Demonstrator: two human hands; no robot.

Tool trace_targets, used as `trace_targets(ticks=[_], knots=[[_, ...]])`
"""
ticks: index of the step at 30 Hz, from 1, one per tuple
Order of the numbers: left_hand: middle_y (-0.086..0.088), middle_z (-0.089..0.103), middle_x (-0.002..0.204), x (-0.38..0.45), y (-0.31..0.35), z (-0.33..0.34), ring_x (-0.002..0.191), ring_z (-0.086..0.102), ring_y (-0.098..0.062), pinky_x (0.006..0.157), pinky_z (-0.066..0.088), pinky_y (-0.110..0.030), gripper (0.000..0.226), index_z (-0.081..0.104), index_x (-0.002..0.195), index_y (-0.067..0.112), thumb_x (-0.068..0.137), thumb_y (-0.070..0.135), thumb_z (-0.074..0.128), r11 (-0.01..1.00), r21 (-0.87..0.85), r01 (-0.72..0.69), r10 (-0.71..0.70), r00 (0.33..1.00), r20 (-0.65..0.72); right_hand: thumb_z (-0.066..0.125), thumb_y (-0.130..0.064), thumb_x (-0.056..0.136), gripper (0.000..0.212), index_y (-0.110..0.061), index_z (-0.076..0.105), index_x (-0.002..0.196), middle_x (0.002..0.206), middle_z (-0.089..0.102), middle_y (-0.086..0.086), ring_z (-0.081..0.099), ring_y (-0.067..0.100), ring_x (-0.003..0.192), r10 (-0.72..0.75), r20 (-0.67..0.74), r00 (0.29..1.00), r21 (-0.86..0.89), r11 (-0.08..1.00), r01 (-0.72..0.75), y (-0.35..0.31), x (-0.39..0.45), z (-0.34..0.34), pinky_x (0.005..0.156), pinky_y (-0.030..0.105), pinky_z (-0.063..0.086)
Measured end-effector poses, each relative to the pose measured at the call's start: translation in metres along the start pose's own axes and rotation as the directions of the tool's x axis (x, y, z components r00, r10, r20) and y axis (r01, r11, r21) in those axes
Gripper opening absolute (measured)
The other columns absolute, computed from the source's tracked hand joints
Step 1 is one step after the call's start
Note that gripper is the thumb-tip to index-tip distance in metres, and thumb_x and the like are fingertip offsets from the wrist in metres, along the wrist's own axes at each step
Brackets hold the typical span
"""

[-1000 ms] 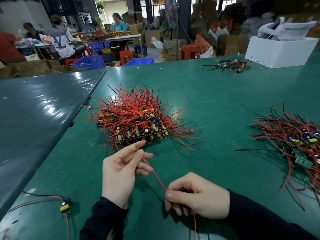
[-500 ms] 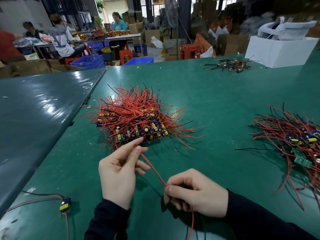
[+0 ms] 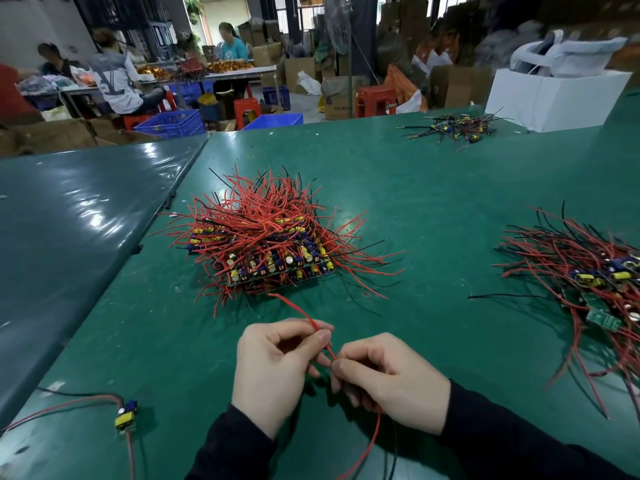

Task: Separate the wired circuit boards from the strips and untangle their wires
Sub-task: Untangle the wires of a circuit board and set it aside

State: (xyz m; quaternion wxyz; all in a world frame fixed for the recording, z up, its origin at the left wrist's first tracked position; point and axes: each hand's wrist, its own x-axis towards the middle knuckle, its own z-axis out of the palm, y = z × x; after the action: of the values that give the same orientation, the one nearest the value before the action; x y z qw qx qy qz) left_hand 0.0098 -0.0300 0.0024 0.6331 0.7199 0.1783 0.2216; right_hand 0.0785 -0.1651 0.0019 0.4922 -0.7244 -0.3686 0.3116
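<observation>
The thin red insulated wire [image 3: 323,336] is in the lower centre of the frame, and you pinch it with both hands. Your left hand [image 3: 273,372], which was spread 1 second ago, has now curled around it, close to your right hand [image 3: 388,379], whose fingers also grip it. I judge you are straightening this 1 wire. Above lies the big tangled heap of red-wired circuit boards [image 3: 270,244]; another pile of red-wired boards [image 3: 588,282] is at right.

- Even, fairly bright indoor light; daylight enters through windows at 12 o'clock.
- White glare streaks the dark plastic sheet [image 3: 79,216] at 9 o'clock.
- Soft shadows fall under the hands.
- Wide-angle bending at edges; background slightly blurred.
</observation>
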Motion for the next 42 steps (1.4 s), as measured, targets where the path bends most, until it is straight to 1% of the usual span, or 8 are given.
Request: trace_targets(ticks=[7,16,21,26,30,35,39,42], knots=[[-0.014,0.067,0.060,0.003,0.003,-0.005,0.043,0.055,-0.011,0.040,0.042,-0.018,0.016,0.069,0.069,-0.003,0.083,-0.006,0.061,0.989,-0.143,-0.040,0.019,0.988,-0.152,0.050,-0.015,0.095,0.028,-0.016,0.063,0.070,0.051,0.052,-0.008,0.044,0.004,0.043,-0.027,0.102,0.994,0.031,0.999,0.024,-0.004,-0.002,0.000,0.045,0.012,0.034],[-0.010,0.070,0.068,0.009,0.006,-0.018,0.038,0.049,-0.009,0.035,0.035,-0.015,0.016,0.069,0.083,0.001,0.088,0.006,0.055,0.946,-0.324,0.005,-0.066,0.981,-0.180,0.050,-0.010,0.097,0.023,-0.011,0.067,0.080,0.058,0.058,0.000,0.049,0.004,0.048,-0.053,0.155,0.987,0.121,0.992,0.034,-0.009,-0.006,-0.002,0.050,0.010,0.038],[-0.013,0.070,0.077,0.008,0.006,-0.009,0.044,0.056,-0.014,0.039,0.044,-0.017,0.042,0.066,0.101,0.005,0.088,0.038,0.044,0.876,-0.440,0.200,-0.205,0.978,0.035,0.052,-0.007,0.092,0.020,-0.008,0.071,0.084,0.068,0.071,0.006,0.060,0.007,0.057,-0.046,-0.222,0.974,0.418,0.898,0.138,-0.008,0.001,-0.007,0.055,0.012,0.045],[-0.017,0.068,0.070,-0.001,0.000,0.003,0.049,0.062,-0.020,0.045,0.050,-0.021,0.029,0.062,0.096,-0.007,0.097,0.005,0.035,0.874,-0.237,0.425,-0.331,0.876,0.352,0.060,-0.028,0.074,0.019,-0.014,0.067,0.084,0.087,0.074,0.013,0.070,0.017,0.072,0.086,-0.435,0.897,0.652,0.717,0.247,-0.007,0.007,-0.014,0.060,0.016,0.048],[-0.017,0.068,0.074,-0.010,-0.003,0.013,0.052,0.063,-0.020,0.047,0.051,-0.022,0.015,0.063,0.096,0.002,0.083,-0.006,0.061,0.935,-0.140,0.325,-0.224,0.849,0.478,0.058,-0.027,0.077,0.018,-0.013,0.057,0.089,0.095,0.073,0.016,0.071,0.023,0.088,0.125,-0.463,0.877,0.725,0.623,0.294,-0.004,0.010,-0.014,0.073,0.026,0.049],[-0.008,0.066,0.070,-0.012,-0.001,0.027,0.053,0.061,-0.020,0.048,0.050,-0.024,0.044,0.068,0.092,0.013,0.053,0.013,0.088,0.979,-0.189,0.073,-0.037,0.981,0.190,0.060,-0.028,0.077,0.023,-0.014,0.046,0.088,0.099,0.073,0.015,0.069,0.027,0.097,0.118,-0.458,0.881,0.707,0.649,0.281,0.003,0.010,-0.004,0.085,0.038,0.053],[-0.008,0.069,0.070,-0.012,0.003,0.027,0.054,0.063,-0.020,0.047,0.049,-0.022,0.034,0.068,0.089,0.006,0.060,0.021,0.075,0.966,-0.252,-0.056,0.069,0.997,0.043,0.059,-0.026,0.078,0.022,-0.013,0.043,0.088,0.099,0.073,0.014,0.070,0.025,0.091,0.080,-0.430,0.899,0.691,0.670,0.271,0.004,0.011,-0.002,0.075,0.026,0.055],[-0.008,0.073,0.076,-0.008,0.003,0.024,0.057,0.064,-0.016,0.047,0.050,-0.022,0.023,0.067,0.083,-0.003,0.074,0.018,0.064,0.962,-0.255,-0.098,0.095,0.995,-0.025,0.061,-0.019,0.077,0.020,-0.013,0.045,0.088,0.097,0.072,0.019,0.071,0.027,0.085,0.092,-0.385,0.918,0.738,0.628,0.246,0.004,0.012,-0.006,0.069,0.027,0.056]])
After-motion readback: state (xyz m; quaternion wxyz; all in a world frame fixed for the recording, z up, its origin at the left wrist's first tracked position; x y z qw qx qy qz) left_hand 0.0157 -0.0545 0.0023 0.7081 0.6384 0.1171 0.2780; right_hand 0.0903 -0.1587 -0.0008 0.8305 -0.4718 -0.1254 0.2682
